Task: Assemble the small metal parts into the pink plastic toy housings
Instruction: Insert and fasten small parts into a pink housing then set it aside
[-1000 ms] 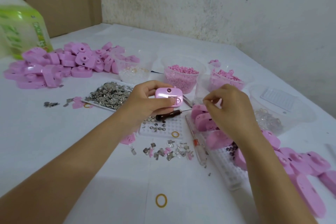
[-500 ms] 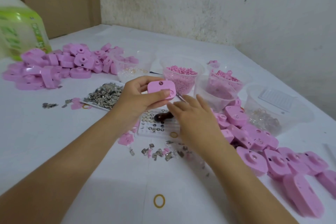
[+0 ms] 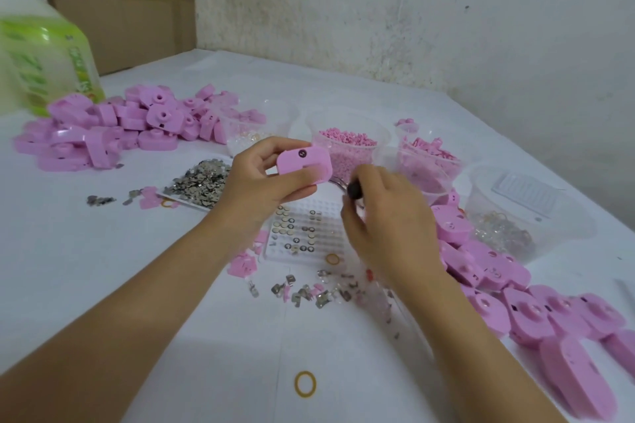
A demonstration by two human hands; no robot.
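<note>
My left hand grips a pink toy housing above the table, thumb across its lower face. Just to its right, my right hand holds a dark-handled tool whose thin metal tip points toward the housing's lower right corner. Under both hands lies a white grid tray holding small round metal parts. Loose bent metal clips lie scattered in front of the tray. A flat tray of shiny metal pieces sits to the left of my left hand.
Piles of pink housings lie at the far left and along the right. Clear tubs hold pink pellets, pink bits and clear parts. A green bottle stands at the back left. A rubber band lies near me.
My right hand came in from the right pile, reached down by the grid tray and lifted the dark-handled tool up to the housing. My left hand raised the housing slightly.
</note>
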